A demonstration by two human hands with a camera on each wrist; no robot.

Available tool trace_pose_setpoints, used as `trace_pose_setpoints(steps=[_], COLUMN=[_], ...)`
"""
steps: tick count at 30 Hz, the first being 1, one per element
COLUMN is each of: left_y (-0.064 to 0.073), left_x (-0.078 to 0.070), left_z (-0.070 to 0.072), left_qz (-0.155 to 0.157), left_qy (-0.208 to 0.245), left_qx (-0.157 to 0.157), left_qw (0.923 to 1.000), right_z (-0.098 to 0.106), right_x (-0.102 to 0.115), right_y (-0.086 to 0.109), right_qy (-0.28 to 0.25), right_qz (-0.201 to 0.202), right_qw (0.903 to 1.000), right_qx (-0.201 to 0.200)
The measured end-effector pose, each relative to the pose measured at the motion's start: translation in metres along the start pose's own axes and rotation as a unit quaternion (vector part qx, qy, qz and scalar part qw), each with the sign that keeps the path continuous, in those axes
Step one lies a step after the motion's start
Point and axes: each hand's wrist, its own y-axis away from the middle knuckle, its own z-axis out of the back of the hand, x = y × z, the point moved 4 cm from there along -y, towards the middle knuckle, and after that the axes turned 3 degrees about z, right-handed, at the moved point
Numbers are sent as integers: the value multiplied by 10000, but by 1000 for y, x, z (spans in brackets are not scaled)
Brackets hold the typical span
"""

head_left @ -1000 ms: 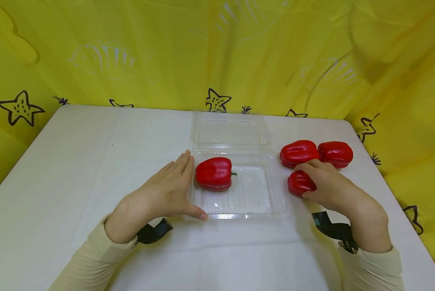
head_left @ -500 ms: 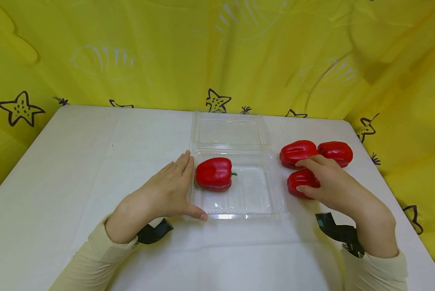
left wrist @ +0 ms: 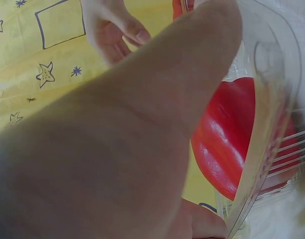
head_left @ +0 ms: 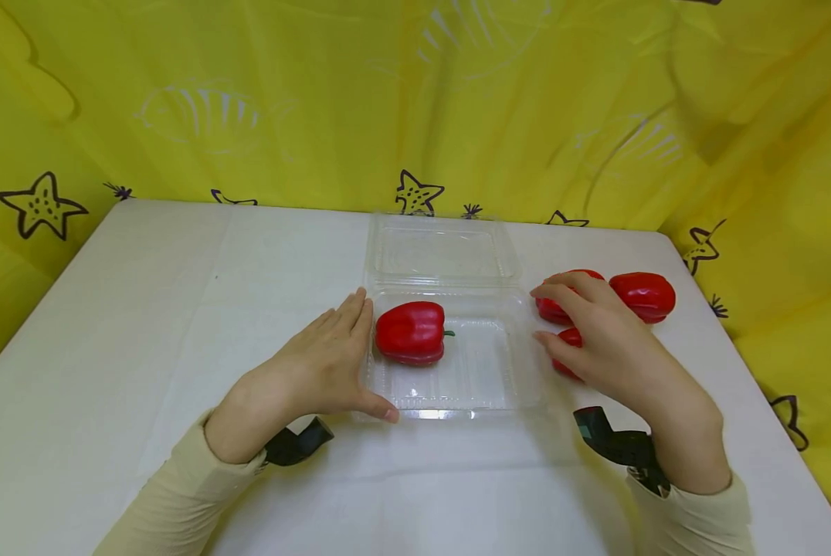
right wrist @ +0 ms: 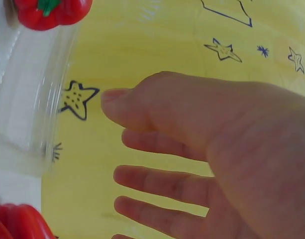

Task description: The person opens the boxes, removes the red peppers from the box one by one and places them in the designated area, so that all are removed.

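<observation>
A clear plastic clamshell container [head_left: 481, 363] lies open with a red bell pepper [head_left: 410, 333] on its side at the left end, green stem facing right. My left hand [head_left: 304, 374] rests against the container's left wall, fingers straight, thumb at the front edge. In the left wrist view the same pepper [left wrist: 217, 142] shows partly behind the clear rim. My right hand [head_left: 606, 336], holding nothing, hovers over two red peppers; it partly covers a front pepper [head_left: 567, 371] and a back pepper [head_left: 549, 310]. The right wrist view shows the right hand [right wrist: 212, 144] with fingers extended and apart.
Another red pepper [head_left: 643, 296] lies at the far right, by the table's edge. The container's lid [head_left: 443, 251] is folded back flat toward the yellow curtain [head_left: 318, 100]. A white cloth [head_left: 415, 486] covers the table.
The right hand has come off the front pepper, its fingers spreading, and has shifted left toward the container. The left hand and the pepper in the container have stayed put.
</observation>
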Motion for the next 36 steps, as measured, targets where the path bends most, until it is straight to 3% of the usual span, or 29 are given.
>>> trace_pose_setpoints(steps=[11, 19, 36], left_y=[0, -1, -1], left_x=[-1, -1, -1], left_z=[0, 0, -1], left_qz=[22, 20, -11], left_qy=[-39, -59, -97], left_qx=[-28, -22, -50], left_qw=[10000, 10000, 9999], right_z=[-10, -20, -53], right_x=[27, 46, 67], right_y=[-16, -28, -40], right_qy=[-222, -180, -223], right_qz=[122, 475, 873], right_qw=[9994, 9984, 9953], right_qx=[221, 237, 351])
